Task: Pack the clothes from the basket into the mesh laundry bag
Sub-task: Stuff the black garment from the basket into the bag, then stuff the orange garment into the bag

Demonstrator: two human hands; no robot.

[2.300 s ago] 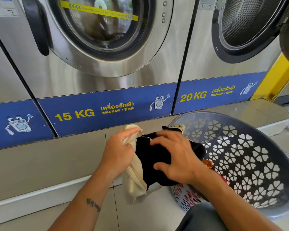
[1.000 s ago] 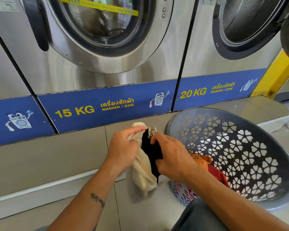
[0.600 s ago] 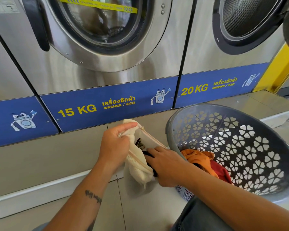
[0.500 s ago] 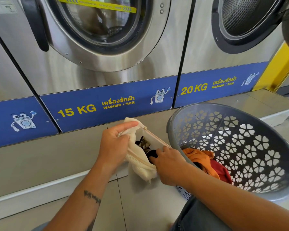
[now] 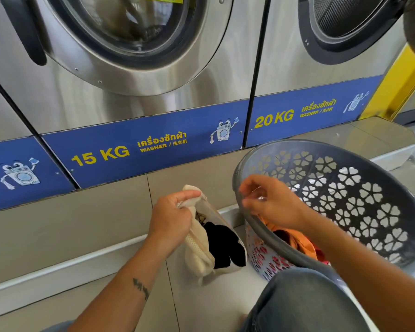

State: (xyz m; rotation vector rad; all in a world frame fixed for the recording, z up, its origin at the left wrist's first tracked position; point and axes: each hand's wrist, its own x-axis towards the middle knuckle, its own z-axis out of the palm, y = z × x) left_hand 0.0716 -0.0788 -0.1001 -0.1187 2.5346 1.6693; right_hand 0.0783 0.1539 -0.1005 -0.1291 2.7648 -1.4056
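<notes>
A cream mesh laundry bag point(image 5: 198, 254) hangs from my left hand point(image 5: 171, 218), which grips its top edge and holds the mouth apart. A black garment point(image 5: 225, 248) lies inside the bag, with a patterned piece above it. My right hand point(image 5: 271, 202) hovers over the near rim of the grey perforated basket point(image 5: 359, 192), fingers loosely curled and holding nothing. An orange garment point(image 5: 297, 238) and a red one point(image 5: 320, 256) lie at the basket's bottom, partly hidden by my right forearm.
Steel washers fill the background: a 15 KG washer point(image 5: 130, 44) with its door shut and a 20 KG washer point(image 5: 333, 27) with its drum showing. A tiled step point(image 5: 58, 226) runs under them. My jeans-clad knee point(image 5: 302, 300) is at the bottom right. A yellow post point(image 5: 398, 87) stands right.
My right hand pushed the black garment down into the bag, then withdrew and moved right to the basket rim. My left hand kept its hold on the bag.
</notes>
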